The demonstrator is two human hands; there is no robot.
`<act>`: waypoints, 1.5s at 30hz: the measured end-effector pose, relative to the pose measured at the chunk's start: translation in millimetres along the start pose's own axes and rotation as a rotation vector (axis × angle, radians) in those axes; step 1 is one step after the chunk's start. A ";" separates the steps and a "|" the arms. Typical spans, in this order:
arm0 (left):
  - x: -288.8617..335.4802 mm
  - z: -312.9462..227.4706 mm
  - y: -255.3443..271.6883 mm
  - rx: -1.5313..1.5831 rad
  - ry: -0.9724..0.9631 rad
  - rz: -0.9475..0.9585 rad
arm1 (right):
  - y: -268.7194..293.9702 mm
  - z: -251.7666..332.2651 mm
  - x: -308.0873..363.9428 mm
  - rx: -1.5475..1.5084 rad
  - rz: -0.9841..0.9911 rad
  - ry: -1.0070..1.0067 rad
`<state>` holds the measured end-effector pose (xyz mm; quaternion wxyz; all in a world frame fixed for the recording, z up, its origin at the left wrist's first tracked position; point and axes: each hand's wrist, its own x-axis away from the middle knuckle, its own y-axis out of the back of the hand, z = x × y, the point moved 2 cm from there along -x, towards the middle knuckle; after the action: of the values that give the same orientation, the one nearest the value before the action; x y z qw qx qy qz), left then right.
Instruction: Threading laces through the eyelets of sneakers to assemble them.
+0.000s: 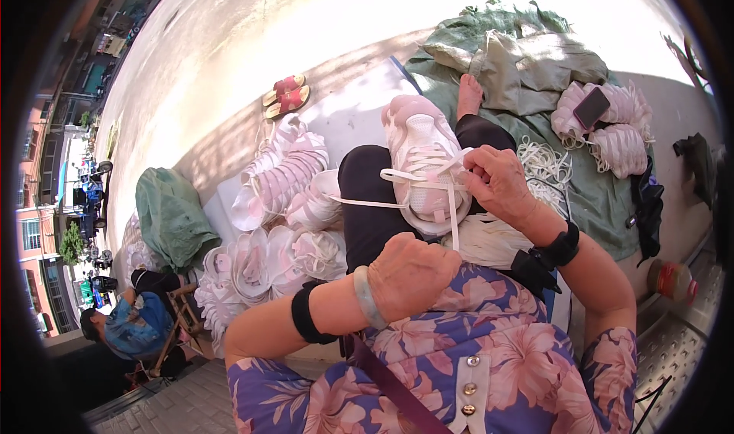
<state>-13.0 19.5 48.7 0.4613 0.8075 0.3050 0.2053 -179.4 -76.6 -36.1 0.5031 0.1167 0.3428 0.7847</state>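
- Your purple floral fabric top [497,319].
- Your left fingers [443,256], apparently gripping flat white lace [454,224]: pull evenly.
- Right fingers [479,166] pinching lace above pink-white mesh shoe [422,139].

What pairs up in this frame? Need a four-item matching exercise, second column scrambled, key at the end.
Column 1
1. Phone
2. Sandals
3. Bangle
4. Shoe

Column 2
A. Pale, around the wrist of the left hand
B. White and pink, with a lace threaded through it
C. Dark, lying on a pale bundle
D. Red, on the ground

Pairs: 1-C, 2-D, 3-A, 4-B
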 end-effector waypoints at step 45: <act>5.1 123.6 -54.4 1.159 0.813 -0.559 | -10.7 -22.4 -3.6 -0.725 0.195 -0.818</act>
<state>50.0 -32.5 -59.0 -0.1504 0.6742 0.7031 0.1689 -182.0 -86.4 -59.0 0.5279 0.2623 -0.1850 0.7863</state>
